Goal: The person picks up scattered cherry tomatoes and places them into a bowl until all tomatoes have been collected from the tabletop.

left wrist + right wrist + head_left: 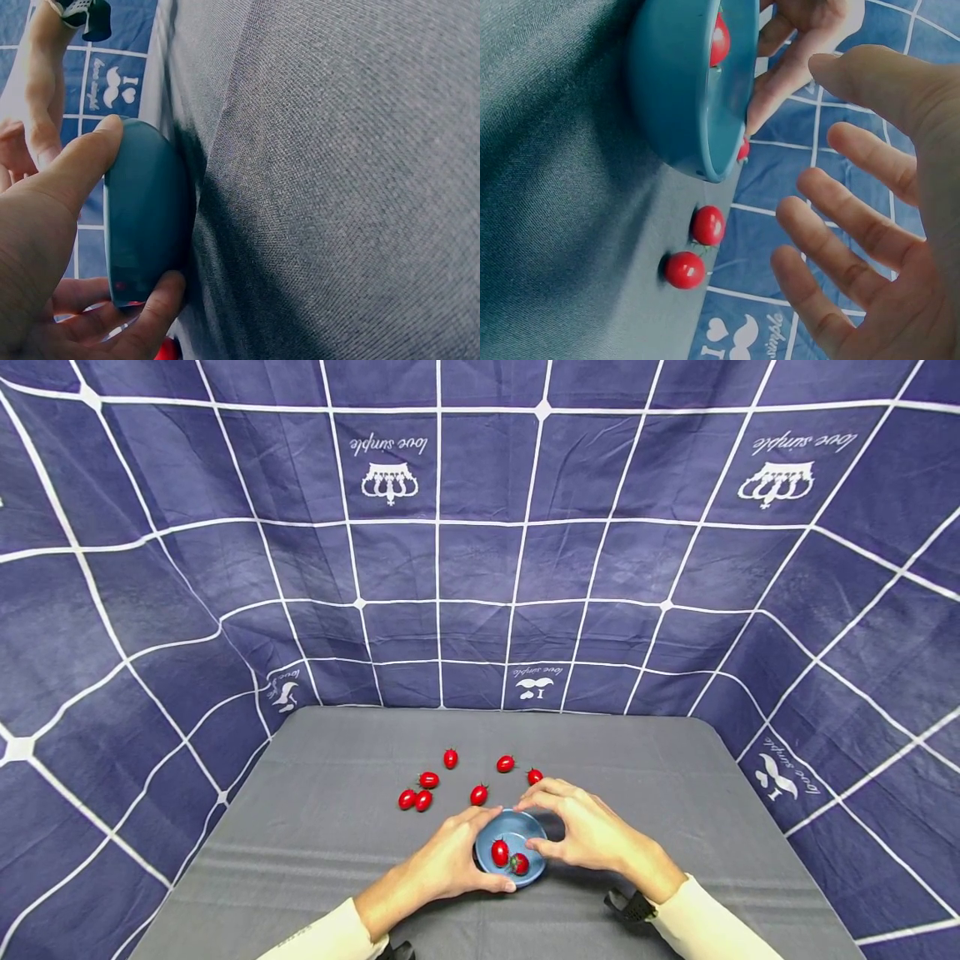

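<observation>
A blue bowl [517,823] stands near the front of the grey table with two cherry tomatoes [499,852] inside. My left hand [454,857] grips it from the left. In the left wrist view the thumb lies at one end of the bowl's rim and the fingers wrap the other end, the bowl's side [146,202] between them. My right hand [588,828] hovers at the bowl's right edge, thumb over the opening. Its fingers look spread and relaxed in the right wrist view, holding nothing, apart from the bowl wall [660,90].
Several loose cherry tomatoes [429,780] lie on the grey tabletop [322,827] beyond the bowl, most to the left. One tomato [534,776] is just past my right fingertips. A blue cloth with white lines [480,560] hangs behind the table and along both sides.
</observation>
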Demonstrator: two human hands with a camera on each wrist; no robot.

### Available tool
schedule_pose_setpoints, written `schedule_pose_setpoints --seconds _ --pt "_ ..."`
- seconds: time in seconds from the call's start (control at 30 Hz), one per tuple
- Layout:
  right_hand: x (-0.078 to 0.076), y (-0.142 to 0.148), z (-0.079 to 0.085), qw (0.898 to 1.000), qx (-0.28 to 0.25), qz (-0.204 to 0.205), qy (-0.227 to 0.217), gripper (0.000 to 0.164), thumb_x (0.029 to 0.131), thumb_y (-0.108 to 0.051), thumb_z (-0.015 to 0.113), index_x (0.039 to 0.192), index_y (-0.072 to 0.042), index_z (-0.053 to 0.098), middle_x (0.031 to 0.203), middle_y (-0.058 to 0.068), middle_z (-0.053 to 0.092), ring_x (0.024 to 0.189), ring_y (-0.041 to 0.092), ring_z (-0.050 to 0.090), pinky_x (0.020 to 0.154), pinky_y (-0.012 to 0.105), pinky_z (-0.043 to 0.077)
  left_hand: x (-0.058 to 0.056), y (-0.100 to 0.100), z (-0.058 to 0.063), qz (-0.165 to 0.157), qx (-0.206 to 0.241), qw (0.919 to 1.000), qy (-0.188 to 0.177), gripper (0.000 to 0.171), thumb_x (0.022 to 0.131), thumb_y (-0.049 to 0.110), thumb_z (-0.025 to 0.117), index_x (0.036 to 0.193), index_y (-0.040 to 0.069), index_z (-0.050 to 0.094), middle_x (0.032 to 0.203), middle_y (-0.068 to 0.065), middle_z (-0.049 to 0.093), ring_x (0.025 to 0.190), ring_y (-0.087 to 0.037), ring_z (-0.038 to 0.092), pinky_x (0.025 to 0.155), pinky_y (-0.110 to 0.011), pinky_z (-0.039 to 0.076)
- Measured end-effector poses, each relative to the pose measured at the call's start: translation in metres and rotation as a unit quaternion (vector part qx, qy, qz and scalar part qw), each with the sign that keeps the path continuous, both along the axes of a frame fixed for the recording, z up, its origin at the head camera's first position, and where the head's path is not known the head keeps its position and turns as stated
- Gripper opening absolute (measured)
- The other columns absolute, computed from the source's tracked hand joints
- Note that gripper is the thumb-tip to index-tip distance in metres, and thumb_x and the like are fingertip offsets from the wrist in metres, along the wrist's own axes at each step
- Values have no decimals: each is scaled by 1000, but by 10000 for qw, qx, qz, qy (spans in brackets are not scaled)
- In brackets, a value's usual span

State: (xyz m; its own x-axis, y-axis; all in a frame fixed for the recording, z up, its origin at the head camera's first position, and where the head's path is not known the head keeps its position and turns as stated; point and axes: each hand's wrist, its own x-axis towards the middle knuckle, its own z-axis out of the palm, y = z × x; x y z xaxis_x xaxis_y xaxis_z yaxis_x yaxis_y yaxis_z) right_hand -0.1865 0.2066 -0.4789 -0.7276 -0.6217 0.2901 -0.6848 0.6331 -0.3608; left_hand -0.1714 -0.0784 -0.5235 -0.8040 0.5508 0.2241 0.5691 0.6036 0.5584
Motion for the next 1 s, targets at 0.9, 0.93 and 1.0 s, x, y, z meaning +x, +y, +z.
schedule_pose_setpoints --seconds 0.9,0.93,1.0 --pt "-19 6 -2 9991 -88 -208 359 48 96 -33 97 141 -33 80 140 -13 76 129 14 77 106 47 68 0 0 -2 19 -26 10000 8 109 79 59 107 160 0 65 156 -14 74 137 -28 75 117 -41 64" --pt "-20 6 -2 9990 -95 -237 374 49 96 -33 97 142 -33 80 141 -13 76 130 15 77 105 48 68 0 0 -2 27 -28 10000 2 109 79 59 107 161 0 65 156 -14 74 138 -28 75 117 -41 64" --pt "-23 7 -4 9988 -95 -297 378 49 96 -33 97 142 -32 80 142 -13 75 131 15 77 105 49 68 0 0 -2 27 -25 10000 5 109 79 59 107 160 0 65 156 -14 74 138 -28 75 118 -41 64"
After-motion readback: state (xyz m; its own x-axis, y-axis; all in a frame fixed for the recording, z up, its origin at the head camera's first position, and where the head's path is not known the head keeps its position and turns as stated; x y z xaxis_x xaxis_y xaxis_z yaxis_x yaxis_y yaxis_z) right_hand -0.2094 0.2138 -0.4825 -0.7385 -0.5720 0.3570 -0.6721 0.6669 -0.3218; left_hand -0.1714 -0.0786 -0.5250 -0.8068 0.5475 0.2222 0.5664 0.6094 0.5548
